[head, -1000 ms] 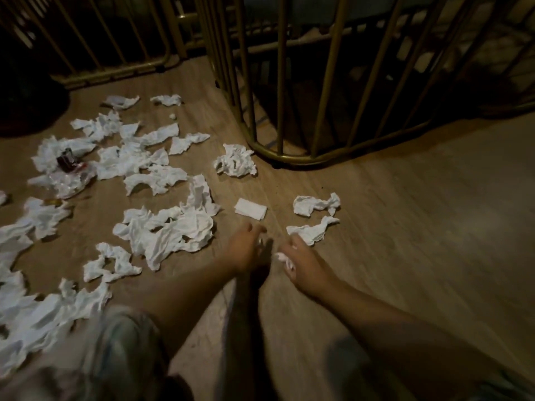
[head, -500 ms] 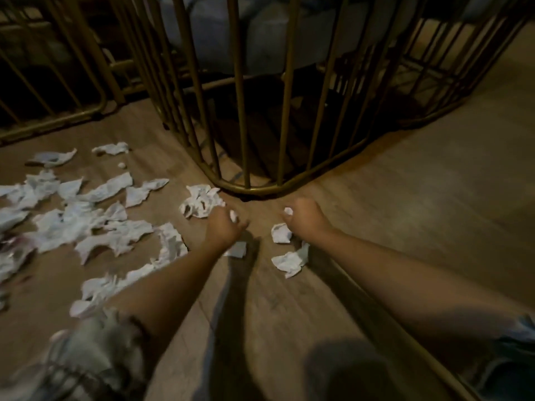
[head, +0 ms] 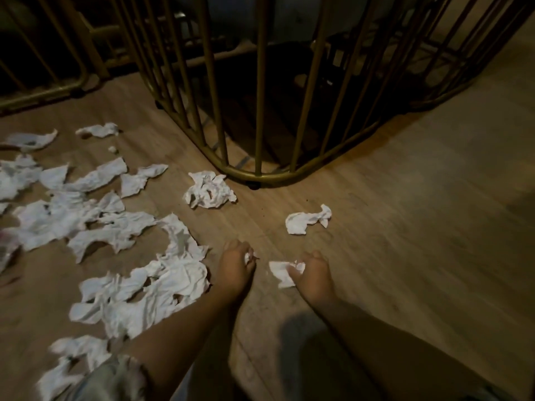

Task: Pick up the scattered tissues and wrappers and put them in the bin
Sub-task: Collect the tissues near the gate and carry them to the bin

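White crumpled tissues lie scattered over a wooden floor (head: 405,241). My left hand (head: 234,266) is closed around a small white tissue wad that shows between its fingers. My right hand (head: 314,274) pinches a flat white tissue (head: 279,272) at its right end, low over the floor. A crumpled tissue (head: 307,221) lies just beyond my right hand. A larger wad (head: 210,191) sits near the metal frame. A big heap of tissues (head: 150,290) spreads left of my left arm. No bin is in view.
A gold metal barred frame (head: 260,176) curves across the floor straight ahead, with dark space behind it. A second barred rail (head: 43,94) runs at the far left. More tissues (head: 66,215) cover the left floor. Bare wood lies to the right.
Both hands have drawn back from near the frame toward me. My right hand now holds the flat tissue that lay below it; the small wad beside it is out of sight.
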A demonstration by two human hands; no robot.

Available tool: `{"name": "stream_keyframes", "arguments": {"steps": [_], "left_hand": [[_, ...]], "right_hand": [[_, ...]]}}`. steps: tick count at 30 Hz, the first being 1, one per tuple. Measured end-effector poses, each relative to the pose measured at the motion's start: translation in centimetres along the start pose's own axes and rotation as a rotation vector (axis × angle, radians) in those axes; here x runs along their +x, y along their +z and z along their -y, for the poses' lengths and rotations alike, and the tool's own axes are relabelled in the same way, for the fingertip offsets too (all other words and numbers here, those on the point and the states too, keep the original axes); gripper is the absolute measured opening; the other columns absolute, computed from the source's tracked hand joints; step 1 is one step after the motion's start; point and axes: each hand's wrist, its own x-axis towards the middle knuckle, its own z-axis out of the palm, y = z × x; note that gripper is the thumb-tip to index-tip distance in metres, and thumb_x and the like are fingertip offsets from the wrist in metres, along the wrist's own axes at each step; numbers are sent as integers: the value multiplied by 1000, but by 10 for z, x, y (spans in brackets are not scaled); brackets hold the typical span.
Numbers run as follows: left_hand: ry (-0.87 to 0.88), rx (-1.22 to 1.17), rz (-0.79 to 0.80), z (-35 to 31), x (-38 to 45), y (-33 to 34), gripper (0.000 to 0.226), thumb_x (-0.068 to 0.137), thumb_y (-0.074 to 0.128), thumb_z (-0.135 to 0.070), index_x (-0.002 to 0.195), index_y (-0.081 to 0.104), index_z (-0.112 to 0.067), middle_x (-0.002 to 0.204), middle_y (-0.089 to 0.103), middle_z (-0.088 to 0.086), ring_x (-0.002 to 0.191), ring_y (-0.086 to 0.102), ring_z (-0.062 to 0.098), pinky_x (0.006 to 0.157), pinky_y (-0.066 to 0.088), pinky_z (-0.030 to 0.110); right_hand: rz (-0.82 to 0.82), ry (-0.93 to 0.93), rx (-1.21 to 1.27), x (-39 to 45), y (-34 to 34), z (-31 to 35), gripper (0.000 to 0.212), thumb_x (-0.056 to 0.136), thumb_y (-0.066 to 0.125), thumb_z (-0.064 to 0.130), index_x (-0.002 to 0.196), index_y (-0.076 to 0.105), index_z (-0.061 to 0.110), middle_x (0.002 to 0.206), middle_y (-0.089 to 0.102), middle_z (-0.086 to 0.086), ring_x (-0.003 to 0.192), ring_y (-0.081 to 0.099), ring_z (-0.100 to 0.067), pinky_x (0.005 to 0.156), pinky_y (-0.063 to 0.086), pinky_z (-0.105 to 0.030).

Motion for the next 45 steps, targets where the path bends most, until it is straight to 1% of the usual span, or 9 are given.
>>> {"name": "stream_keyframes", "arguments": {"steps": [7,11,17,22,25,31,34,39,45], "left_hand": [[1,-161,-127,-6,14,-27,14,87,63,-13,95,65,-24,98,58,-3,91,53,13,76,39,23],[-46,-178,-161,-2,25,-42,14,88,64,-13,99,71,-18,105,59,1,96,54,14,82,40,21],[-46,-180,-163,9,9,-42,23,91,62,-17,112,70,-20,116,67,-1,104,59,13,89,39,19],[-80,-270,-200,-4,-9,-47,23,84,67,-45,81,75,-23,84,68,-9,79,58,3,70,41,18],[-56,-227,-303,-1,-14,-57,29,91,57,-45,80,73,-24,83,69,-5,80,60,9,73,45,22],[19,-136,-328,33,-46,-102,44,87,55,-2,127,62,-18,119,61,1,101,59,15,83,45,22],[-24,-112,-286,66,-65,-137,47,83,59,6,120,66,-21,114,68,4,98,65,19,77,48,23],[-125,-30,-399,96,-74,-226,19,83,73,-27,97,76,-15,95,76,6,85,69,17,70,47,21],[-256,-22,-512,122,-91,-290,21,83,70,-40,86,72,-19,78,72,-3,68,63,11,56,45,19]], "right_hand": [[-267,-99,135,54,-40,36,39,84,61,5,120,56,20,141,39,-3,126,44,-24,103,45,-42],[-52,115,88,94,-35,34,52,91,55,14,139,45,30,158,18,-2,140,21,-32,115,26,-43],[100,-207,148,37,7,14,26,89,64,22,115,62,20,128,54,-7,117,54,-29,94,51,-41],[-45,-202,-56,-4,16,37,39,87,65,41,108,65,9,114,55,-4,107,52,-21,97,45,-34],[-95,-217,107,-13,8,71,25,84,69,21,105,66,7,115,55,-5,101,58,-20,93,49,-32],[64,-245,193,-15,-23,161,39,89,62,10,121,54,30,123,57,4,96,56,-10,64,49,-17],[203,-454,93,-14,-38,212,35,91,60,15,125,60,24,131,59,1,108,59,-14,79,47,-20],[330,-557,-171,-34,-53,316,57,66,83,47,111,66,15,102,71,-8,80,70,-20,74,59,-38],[291,-835,-536,-54,-45,415,23,82,68,5,105,65,9,104,64,-13,89,63,-27,63,51,-31]]}}
